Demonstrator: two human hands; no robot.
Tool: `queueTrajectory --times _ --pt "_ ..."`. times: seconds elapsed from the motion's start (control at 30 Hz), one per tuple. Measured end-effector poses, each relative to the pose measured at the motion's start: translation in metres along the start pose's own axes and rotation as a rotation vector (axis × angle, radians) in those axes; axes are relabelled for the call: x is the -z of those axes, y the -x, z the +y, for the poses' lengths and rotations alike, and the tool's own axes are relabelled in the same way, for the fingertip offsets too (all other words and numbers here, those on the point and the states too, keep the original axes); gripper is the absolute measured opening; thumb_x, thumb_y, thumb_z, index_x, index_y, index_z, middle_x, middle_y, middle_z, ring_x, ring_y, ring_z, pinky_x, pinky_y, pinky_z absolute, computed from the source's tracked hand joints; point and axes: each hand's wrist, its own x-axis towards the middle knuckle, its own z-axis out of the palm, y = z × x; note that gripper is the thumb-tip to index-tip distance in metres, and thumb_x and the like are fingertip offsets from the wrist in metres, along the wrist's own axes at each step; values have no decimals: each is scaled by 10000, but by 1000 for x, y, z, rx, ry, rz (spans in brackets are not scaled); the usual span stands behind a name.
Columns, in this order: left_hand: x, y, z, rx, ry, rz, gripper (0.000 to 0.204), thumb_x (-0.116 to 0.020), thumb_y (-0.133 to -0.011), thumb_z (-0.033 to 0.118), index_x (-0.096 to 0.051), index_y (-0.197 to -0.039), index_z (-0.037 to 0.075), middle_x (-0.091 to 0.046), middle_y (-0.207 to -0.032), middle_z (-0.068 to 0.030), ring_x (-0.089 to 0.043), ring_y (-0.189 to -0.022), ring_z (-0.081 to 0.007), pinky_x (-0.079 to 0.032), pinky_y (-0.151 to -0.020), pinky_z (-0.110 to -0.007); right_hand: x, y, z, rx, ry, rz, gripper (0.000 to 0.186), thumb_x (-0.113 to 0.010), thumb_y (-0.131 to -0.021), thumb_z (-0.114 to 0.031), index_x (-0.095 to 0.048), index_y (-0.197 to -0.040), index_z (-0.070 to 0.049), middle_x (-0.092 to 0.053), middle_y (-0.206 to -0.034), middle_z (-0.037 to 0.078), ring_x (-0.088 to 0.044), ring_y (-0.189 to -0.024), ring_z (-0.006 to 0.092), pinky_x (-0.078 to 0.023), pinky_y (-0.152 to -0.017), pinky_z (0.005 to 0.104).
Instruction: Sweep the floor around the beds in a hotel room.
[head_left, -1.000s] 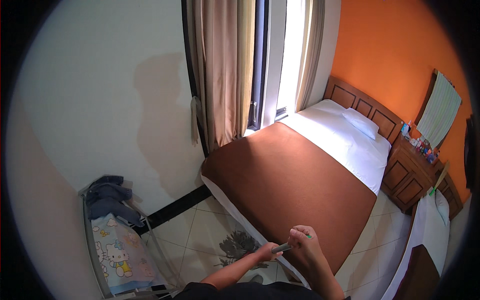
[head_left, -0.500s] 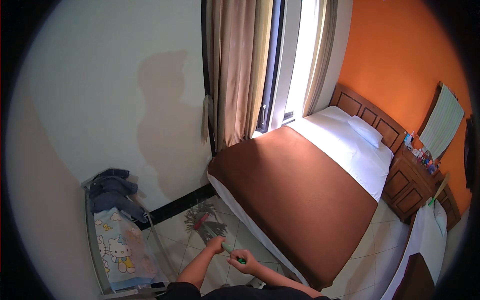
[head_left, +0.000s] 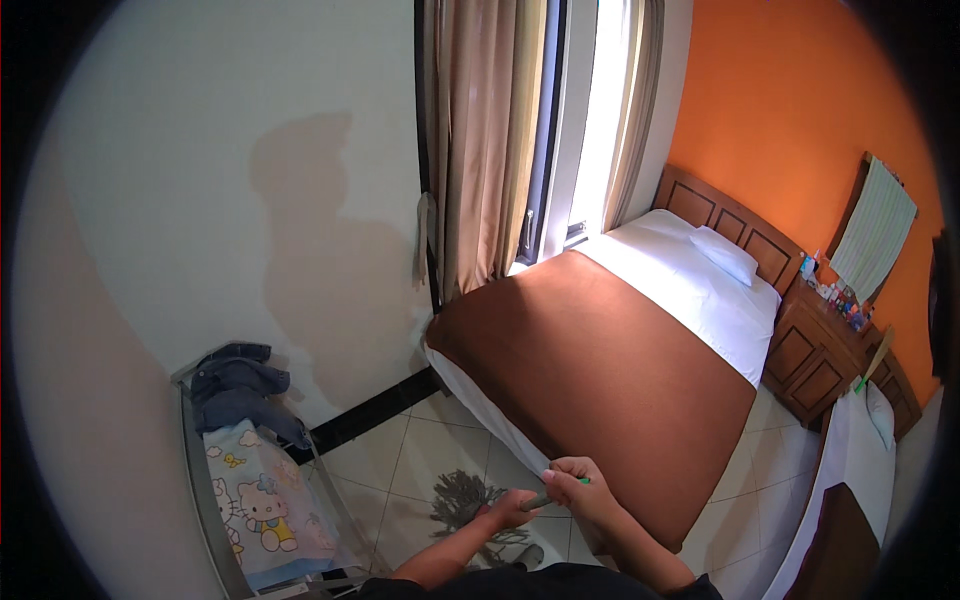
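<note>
In the head view, has brought the mop (head_left: 462,500) away from near the dark skirting (head_left: 375,405) and closer to the bed (head_left: 610,370) since half a second ago, with the left hand (head_left: 512,509) and right hand (head_left: 578,482) also shifted rightward. Grips the handle (head_left: 537,501) with the left hand curled around it, nearer the strands, and with the right hand closed higher up, near the green tip (head_left: 586,481). Holds it at two spaced points probably for leverage and steering. Appears to rest with strands fanned on the tiles (head_left: 365,460), just beside the hanging white sheet (head_left: 480,395), likely splayed by contact with the floor. Stands close by, with what looks like a foot (head_left: 530,557) showing below the hands. At left, see jeans (head_left: 240,385) and a printed towel (head_left: 265,505) draped over a rack (head_left: 200,490), perhaps to keep off the floor. Beyond the bed, see a curtain (head_left: 480,150) gathered beside the bright window (head_left: 612,110), presumably to admit daylight
</note>
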Motion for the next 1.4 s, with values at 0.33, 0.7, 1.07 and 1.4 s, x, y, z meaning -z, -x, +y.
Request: queueTrajectory --times 0.33,0.7,1.07,1.4 --pt "92 68 -76 220 -336 163 142 -589 -627 141 -508 -724 77 -558 -695 -129 -531 -702 -349 -414 -582 -414 -71 -14 109 237 285 -147 329 -566 -753 -102 -341 -520 -43 -369 -499 15 -319 -485 87 -265 -457 256" --pt "49 80 -24 -72 -221 380 124 -591 -617 113 -488 -661 58 -540 -638 -132 -527 -654 -352 -406 -529 -408 -75 -13 12 64 150 -105 335 -534 -780 -132 -395 -485 -56 -392 -459 -2 -363 -427 79 -267 -419 225" --pt "78 103 4 -10 -152 400 165 -576 -679 188 -488 -662 49 -537 -648 -152 -522 -658 -369 -407 -533 -403 -106 -3 13 108 169 -245 336 -508 -814 -182 -406 -526 -44 -396 -492 -3 -368 -461 76 -290 -439 229" --pt "75 157 -55 387 -408 355 126 -592 -648 145 -498 -695 77 -549 -682 -130 -535 -677 -333 -410 -560 -390 -99 20 128 251 294 -399 304 -550 -769 -110 -348 -554 -38 -309 -515 14 -287 -500 107 -252 -466 279"
